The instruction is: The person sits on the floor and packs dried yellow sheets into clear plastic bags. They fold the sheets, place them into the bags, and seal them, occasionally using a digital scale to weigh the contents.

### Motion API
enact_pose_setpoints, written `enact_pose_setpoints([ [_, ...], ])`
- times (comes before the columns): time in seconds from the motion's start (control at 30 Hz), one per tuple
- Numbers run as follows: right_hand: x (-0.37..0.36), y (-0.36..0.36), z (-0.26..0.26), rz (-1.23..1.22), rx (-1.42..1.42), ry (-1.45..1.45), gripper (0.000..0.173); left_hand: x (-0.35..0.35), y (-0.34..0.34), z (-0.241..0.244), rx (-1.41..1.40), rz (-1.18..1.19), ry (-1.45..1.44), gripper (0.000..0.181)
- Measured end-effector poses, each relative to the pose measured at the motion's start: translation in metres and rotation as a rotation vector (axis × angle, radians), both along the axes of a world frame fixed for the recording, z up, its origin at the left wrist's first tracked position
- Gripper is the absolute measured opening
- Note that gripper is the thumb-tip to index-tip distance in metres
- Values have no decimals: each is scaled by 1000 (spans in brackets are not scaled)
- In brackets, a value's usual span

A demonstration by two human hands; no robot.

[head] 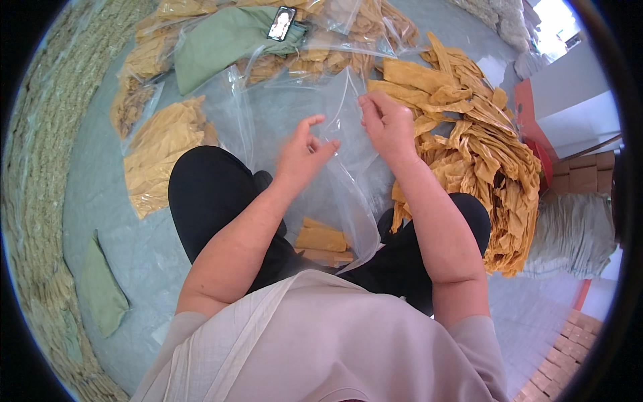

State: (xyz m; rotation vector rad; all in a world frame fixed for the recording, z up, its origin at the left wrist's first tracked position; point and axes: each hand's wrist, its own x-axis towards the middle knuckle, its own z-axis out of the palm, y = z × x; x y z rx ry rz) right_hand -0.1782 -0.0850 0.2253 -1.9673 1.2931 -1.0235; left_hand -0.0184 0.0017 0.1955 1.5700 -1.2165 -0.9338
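A clear plastic bag (351, 196) hangs between my knees, its upper edge up by my right hand (386, 123). The fingers of that hand are closed on the bag's edge. My left hand (307, 151) is raised just left of the bag, fingers apart and slightly blurred; it appears to hold nothing. Below the hands, a few folded yellow-brown sheets (321, 238) lie on the floor between my legs. A large heap of long yellow-brown strips (477, 151), of a material I cannot tell, lies right of my right hand.
Bagged yellow-brown sheets (161, 151) lie left of my knee, with more bags (346, 25) at the far side. A green cloth bundle (221, 45) bears a phone (282, 23). Another green cloth (103, 286) lies lower left. Pale stacked material (35, 166) lines the left side.
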Motion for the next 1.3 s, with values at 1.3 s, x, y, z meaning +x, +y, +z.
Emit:
enact_pose_setpoints([
  [1.3, -2, -4, -11, -153, -304, 391, 18, 16, 4, 12, 302, 36, 448, 27],
])
